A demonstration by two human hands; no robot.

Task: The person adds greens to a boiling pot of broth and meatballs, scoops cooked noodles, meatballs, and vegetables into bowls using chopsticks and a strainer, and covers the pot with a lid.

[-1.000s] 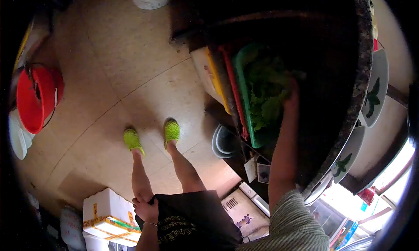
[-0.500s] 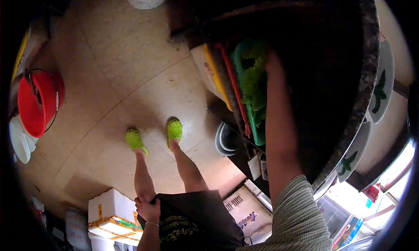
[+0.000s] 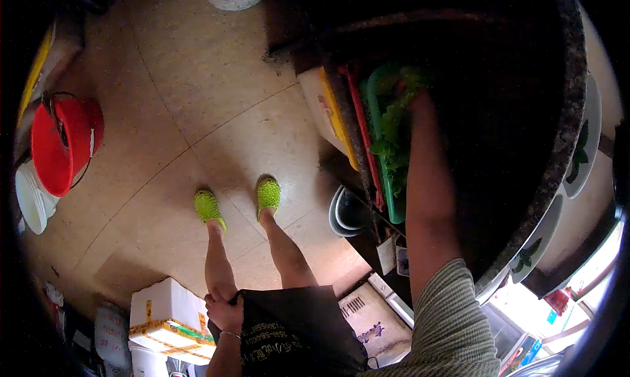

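Leafy greens [image 3: 392,131] lie in a green basket [image 3: 375,108] on a dark shelf below the counter. My right hand [image 3: 416,96] reaches in among the leaves at the basket's far end; its fingers are dark and mostly hidden. Down by my knee, my left hand [image 3: 225,313] is closed on the edge of the black apron [image 3: 289,328].
A red bucket [image 3: 60,144] stands at the left beside white lids [image 3: 31,196]. A taped foam box [image 3: 172,311] is at lower left. Grey buckets [image 3: 348,211] sit below the shelf. Plates with leaf patterns [image 3: 587,137] line the stone counter edge [image 3: 569,114].
My right hand has shifted around within the basket, and the greens have moved with it, now bunched more toward its far end. My left hand keeps its place on the apron. The view has shifted slightly.
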